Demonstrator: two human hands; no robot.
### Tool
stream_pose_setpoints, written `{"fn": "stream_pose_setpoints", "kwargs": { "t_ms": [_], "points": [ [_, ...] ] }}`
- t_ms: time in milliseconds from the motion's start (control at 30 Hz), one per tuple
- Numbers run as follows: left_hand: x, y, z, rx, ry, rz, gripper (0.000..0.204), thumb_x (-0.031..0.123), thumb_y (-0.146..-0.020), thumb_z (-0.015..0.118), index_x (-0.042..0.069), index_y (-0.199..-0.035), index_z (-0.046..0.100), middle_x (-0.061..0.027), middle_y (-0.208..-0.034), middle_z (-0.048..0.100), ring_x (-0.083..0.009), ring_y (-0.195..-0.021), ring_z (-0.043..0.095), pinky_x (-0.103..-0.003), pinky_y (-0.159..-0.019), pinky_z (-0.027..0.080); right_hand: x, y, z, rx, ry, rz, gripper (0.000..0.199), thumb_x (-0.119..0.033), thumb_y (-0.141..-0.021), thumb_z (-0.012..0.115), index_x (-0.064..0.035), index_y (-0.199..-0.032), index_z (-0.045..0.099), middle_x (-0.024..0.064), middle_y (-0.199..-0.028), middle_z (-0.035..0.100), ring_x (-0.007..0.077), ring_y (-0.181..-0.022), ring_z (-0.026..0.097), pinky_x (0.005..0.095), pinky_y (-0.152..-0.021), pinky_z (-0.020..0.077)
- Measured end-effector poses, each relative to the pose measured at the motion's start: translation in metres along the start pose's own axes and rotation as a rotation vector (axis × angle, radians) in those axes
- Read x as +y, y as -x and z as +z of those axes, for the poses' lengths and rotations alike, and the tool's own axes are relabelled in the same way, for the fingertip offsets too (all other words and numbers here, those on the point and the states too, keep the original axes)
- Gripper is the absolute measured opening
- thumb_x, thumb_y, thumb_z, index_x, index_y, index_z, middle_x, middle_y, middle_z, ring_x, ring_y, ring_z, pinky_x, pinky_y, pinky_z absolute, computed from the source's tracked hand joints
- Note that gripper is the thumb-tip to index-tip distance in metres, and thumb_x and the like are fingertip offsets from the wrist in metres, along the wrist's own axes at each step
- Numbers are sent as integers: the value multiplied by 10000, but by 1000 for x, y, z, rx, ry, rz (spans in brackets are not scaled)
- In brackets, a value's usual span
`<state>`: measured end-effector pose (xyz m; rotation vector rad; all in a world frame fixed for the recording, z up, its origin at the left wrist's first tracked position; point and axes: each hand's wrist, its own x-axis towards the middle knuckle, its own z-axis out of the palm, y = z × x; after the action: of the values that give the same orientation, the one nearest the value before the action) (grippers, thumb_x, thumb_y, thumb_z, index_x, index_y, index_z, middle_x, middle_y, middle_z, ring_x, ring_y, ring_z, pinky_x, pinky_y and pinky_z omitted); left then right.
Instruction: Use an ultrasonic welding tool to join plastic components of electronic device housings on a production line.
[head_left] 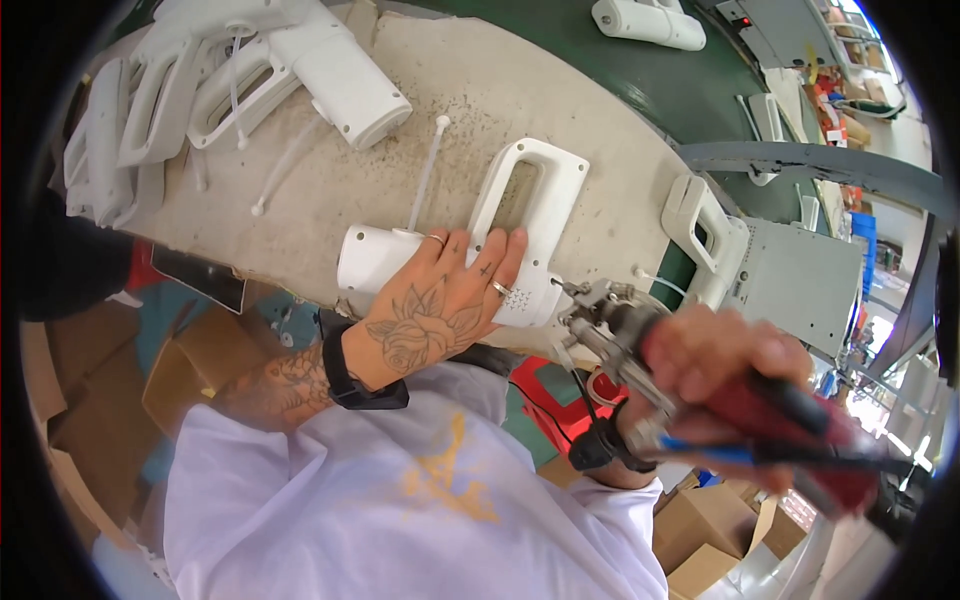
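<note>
A white plastic housing with a looped handle (562,190) lies on the worktable. My left hand (430,300) is laid over its body, fingers bent across the top; the thumb is hidden. A thin white rod (428,172) with a round end sticks out from the housing's far side. My right hand (725,375) is wrapped round a red power screwdriver (820,440) with a metal nose, blurred by motion. The screwdriver's tip is at the right end of the housing, near a hole; whether it touches is too small to tell.
More white housings (340,75) are piled at the table's far left. Another white housing (700,225) stands at the right, before a grey metal box (800,280). A grey curved bar (810,158) crosses the right side. Cardboard boxes (715,525) and a red stool (560,400) are below.
</note>
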<state>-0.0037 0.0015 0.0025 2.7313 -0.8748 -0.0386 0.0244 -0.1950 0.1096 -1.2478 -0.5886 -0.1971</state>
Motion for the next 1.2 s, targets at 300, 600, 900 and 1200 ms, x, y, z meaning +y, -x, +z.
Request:
{"fn": "stream_pose_setpoints", "kwargs": {
  "t_ms": [300,600,900,1200],
  "points": [
    [0,2,3,6,-2,3,864,366,-772,701,-36,-1455,358,-140,-1256,515,-302,-989,545,-419,-921,446,-20,-15,20,-25,86,-158,748,-637,-894,587,15,-1253,516,33,-731,477,150,-573,462,301,-520,371],
    [0,3,9,29,-8,-11,875,411,-786,702,-10,-1470,354,-146,-1292,520,-332,-1001,555,-452,-923,457,4,-13,18,-30,13,-87,785,-629,-832,655,11,-1232,442,96,-746,559,213,-593,552,340,-582,483],
    [2,3,8,26,-20,-12,913,398,-750,728,-1,-1476,345,-127,-1285,514,-318,-1010,544,-426,-947,443,23,-9,23,4,43,-80,717,-710,-867,559,-11,-1023,517,87,-679,514,195,-506,493,324,-483,420],
    [6,17,-3,8,-29,16,716,265,-796,641,-20,-1414,417,-120,-1202,527,-290,-962,544,-398,-922,448,-8,-12,17,-22,13,-90,726,-640,-893,589,2,-1226,531,37,-697,501,148,-549,482,314,-500,396]
  ]
}}
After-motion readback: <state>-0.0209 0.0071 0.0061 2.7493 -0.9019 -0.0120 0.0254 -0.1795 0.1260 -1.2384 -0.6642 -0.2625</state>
